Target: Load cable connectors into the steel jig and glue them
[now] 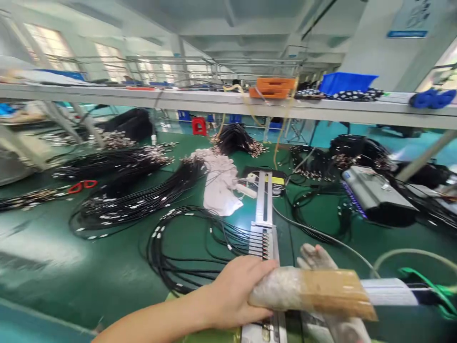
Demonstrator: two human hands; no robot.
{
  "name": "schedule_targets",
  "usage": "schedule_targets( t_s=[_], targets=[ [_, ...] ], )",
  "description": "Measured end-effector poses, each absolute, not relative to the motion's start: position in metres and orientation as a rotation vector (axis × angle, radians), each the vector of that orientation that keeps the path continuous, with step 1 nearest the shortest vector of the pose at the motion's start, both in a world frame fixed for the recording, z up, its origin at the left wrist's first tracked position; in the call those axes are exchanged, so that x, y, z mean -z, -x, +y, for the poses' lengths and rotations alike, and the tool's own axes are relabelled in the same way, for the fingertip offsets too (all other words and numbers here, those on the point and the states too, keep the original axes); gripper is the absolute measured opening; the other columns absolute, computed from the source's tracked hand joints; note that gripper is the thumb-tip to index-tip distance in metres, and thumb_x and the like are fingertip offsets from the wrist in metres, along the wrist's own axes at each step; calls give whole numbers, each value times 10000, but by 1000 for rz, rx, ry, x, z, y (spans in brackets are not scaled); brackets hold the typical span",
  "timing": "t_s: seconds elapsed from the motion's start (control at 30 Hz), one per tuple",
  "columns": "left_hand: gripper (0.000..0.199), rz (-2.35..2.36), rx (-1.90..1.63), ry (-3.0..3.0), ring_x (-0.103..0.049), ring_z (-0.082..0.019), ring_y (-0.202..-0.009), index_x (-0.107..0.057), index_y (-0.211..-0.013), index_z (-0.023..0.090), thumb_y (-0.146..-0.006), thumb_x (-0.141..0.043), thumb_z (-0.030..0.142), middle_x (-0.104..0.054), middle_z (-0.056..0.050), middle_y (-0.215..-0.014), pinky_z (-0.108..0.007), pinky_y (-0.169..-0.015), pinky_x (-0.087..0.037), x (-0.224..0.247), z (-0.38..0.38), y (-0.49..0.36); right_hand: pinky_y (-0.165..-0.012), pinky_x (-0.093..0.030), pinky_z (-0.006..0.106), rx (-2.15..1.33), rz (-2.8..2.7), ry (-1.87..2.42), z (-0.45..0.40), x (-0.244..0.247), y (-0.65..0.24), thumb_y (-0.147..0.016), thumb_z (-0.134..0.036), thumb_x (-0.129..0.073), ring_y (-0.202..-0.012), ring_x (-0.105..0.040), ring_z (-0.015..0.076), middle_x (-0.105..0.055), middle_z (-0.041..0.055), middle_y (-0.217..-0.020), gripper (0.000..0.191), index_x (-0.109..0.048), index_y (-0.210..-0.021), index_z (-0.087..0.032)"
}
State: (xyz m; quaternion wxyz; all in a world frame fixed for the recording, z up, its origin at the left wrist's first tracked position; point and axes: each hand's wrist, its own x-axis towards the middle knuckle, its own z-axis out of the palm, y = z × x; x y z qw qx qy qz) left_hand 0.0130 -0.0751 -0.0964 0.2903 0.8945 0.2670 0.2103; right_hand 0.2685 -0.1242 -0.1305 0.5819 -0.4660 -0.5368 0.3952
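My left hand [235, 290] is closed around the whitish end of a wrapped cylindrical tool [332, 290], which has brown tape on its middle and a white part further right. This tool lies across the front of my right hand [316, 257], which wears a white glove. Its visible fingers are stretched out past the tool's far side; the palm is hidden. Beneath both hands runs a metal rail fixture [264, 205]. Several black cables [200, 259] lead into its slotted block [259, 243], their metal ends in a row there.
Bundles of black cables [143, 205] lie on the green table [117, 267]. A white cloth-like heap [221, 183] sits beyond the fixture, and red-handled scissors [82, 186] lie left. At right stands a grey device [378, 195] with purple light. A shelf [200, 98] spans the back, holding orange trays [273, 88] and a blue bin [348, 82].
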Motion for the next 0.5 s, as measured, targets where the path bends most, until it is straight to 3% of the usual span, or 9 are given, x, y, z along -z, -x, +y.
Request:
schedule_targets(
  t_s=[0.07,0.1,0.17,0.23,0.33,0.4,0.5],
  targets=[
    [816,718,-473,-2310,-546,-302,-1231,-358,-1469,256,-769,-751,401,-554,-120,-1397,-446,-1092,-413,101,-75,-9,-972,-510,599,-949,-1087,994,-124,127,-287,-618,-907,-550,-1333,-476,411,-538,74,-1437,964,-421,-1442,-424],
    [820,718,-433,-2261,-536,-299,-1247,-379,-1459,262,-744,-767,364,-543,-108,-1415,-435,-1106,-400,102,-76,-8,-993,-493,610,-1000,-1013,919,-125,126,-293,-615,-936,-500,-1306,-508,410,-576,80,-1399,950,-487,-1402,-403],
    [789,729,-377,-2130,-541,-288,-1231,-442,-1421,276,-705,-771,296,-557,-75,-1401,-408,-1102,-400,104,-76,-10,-1013,-491,565,-1148,-892,782,-125,126,-298,-674,-877,-540,-1202,-601,369,-678,86,-1241,764,-659,-1212,-348],
    [756,758,-351,-1935,-559,-268,-1165,-508,-1370,273,-663,-775,274,-595,-49,-1335,-375,-1061,-423,108,-76,-15,-1000,-511,490,-1255,-841,731,-123,128,-296,-725,-757,-641,-1085,-663,310,-724,77,-1106,563,-730,-1051,-306],
    [726,688,-207,-1431,-581,-224,-989,-611,-1249,195,-576,-820,372,-646,-48,-1141,-323,-906,-481,114,-72,-23,-965,-534,475,-1297,-810,699,-112,127,-296,-721,-722,-684,-1029,-680,292,-732,75,-1065,517,-749,-990,-284],
    [735,571,-82,-1091,-569,-174,-850,-651,-1170,147,-524,-841,442,-643,-45,-1009,-278,-783,-484,116,-67,-26,-909,-564,473,-1239,-752,692,-99,124,-311,-698,-764,-670,-1003,-685,296,-733,85,-1038,557,-757,-927,-264],
    [738,526,-78,-979,-546,-140,-792,-642,-1168,132,-544,-840,471,-627,-39,-962,-238,-720,-451,109,-52,-30,-692,-605,356,-985,-546,738,-80,121,-356,-655,-828,-644,-799,-687,224,-719,73,-888,635,-744,-845,-231]
  ],
)
